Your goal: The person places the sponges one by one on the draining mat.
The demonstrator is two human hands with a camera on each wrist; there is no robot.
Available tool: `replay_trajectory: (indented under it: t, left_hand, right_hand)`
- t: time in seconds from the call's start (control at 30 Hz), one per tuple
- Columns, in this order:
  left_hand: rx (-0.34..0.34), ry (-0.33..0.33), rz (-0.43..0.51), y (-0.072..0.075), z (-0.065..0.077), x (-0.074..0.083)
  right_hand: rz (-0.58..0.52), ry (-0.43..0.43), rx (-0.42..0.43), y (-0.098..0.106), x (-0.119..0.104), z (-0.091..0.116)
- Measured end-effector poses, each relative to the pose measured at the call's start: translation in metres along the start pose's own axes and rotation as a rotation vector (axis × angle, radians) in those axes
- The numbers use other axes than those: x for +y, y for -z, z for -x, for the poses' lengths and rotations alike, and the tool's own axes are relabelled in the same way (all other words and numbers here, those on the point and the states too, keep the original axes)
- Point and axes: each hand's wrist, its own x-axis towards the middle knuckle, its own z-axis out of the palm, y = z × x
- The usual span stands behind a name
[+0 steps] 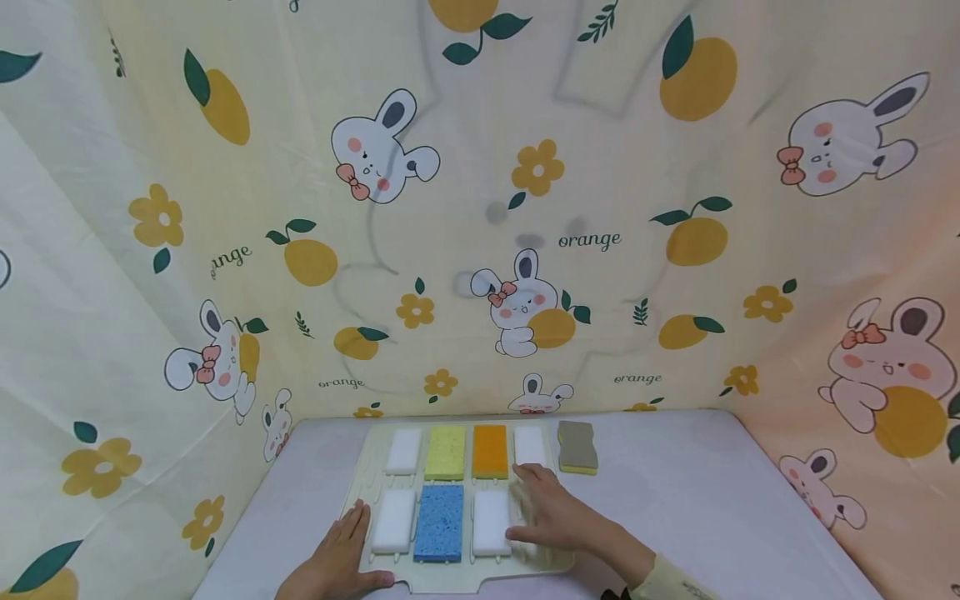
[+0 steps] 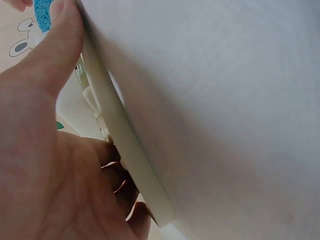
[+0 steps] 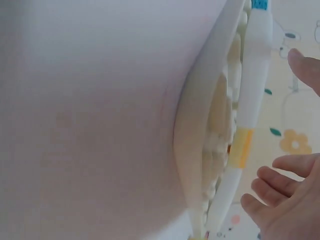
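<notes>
A cream plastic tray [image 1: 450,581] lies on the table and bears sponges in two rows. My left hand [image 1: 337,554] rests against its front left corner, thumb along the front edge and fingers by the left side. My right hand [image 1: 558,508] is over the tray's right part, fingers spread and holding nothing. Beside its thumb lies a white sponge [image 1: 491,523]; another white sponge [image 1: 529,444] is by its fingertips. A blue sponge [image 1: 438,523] and a white sponge [image 1: 393,522] fill out the front row. Behind are a white sponge [image 1: 404,452], a yellow sponge [image 1: 446,452] and an orange sponge [image 1: 490,452].
A grey-topped sponge with a yellow underside [image 1: 577,447] lies on the table just right of the tray. The white table [image 1: 675,483] reaches back to a curtain [image 1: 480,208] printed with rabbits and oranges, which also hangs at both sides.
</notes>
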Motion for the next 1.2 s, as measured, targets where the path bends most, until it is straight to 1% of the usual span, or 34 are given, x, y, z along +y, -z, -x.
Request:
replay_trajectory:
  t: [0.13,0.23,0.27,0.4,0.5,0.6,0.77,0.9,1.0,1.13,1.2]
  left_hand:
    - [-0.007,0.006,0.016,0.002,0.001,0.001]
    - [-0.017,-0.011,0.026,0.003,0.002,-0.002]
    - [-0.019,-0.017,0.03,0.002,0.002,-0.003]
    - [-0.015,-0.03,0.031,-0.001,0.0,-0.008]
    - [-0.005,-0.022,0.03,-0.001,-0.001,-0.006]
    - [-0.014,-0.003,0.017,0.001,0.0,-0.001]
    - [-0.025,0.014,-0.004,0.002,-0.001,0.001]
    - [-0.032,-0.004,-0.021,0.003,-0.001,-0.001]
    - [-0.034,-0.015,-0.013,0.003,-0.002,-0.003]
    - [-0.033,-0.014,-0.004,0.0,-0.003,-0.007]
    - [-0.039,-0.015,-0.015,-0.001,-0.003,-0.007]
  right_hand:
    - [0.011,0.023,0.049,0.008,0.008,0.002]
    - [0.026,0.027,0.085,0.016,0.013,0.004]
    - [0.035,0.024,0.096,0.019,0.015,0.004]
    - [0.013,-0.007,0.126,0.031,0.019,0.007]
    - [0.012,-0.03,0.128,0.038,0.022,0.009]
    - [0.017,-0.048,0.134,0.043,0.026,0.009]
    - [0.038,-0.06,0.148,0.051,0.037,0.008]
    - [0.069,-0.071,0.156,0.056,0.049,0.005]
    - [0.095,-0.077,0.168,0.06,0.059,0.003]
    - [0.12,-0.062,0.187,0.064,0.071,0.001]
    - [0.125,-0.07,0.187,0.066,0.076,0.0]
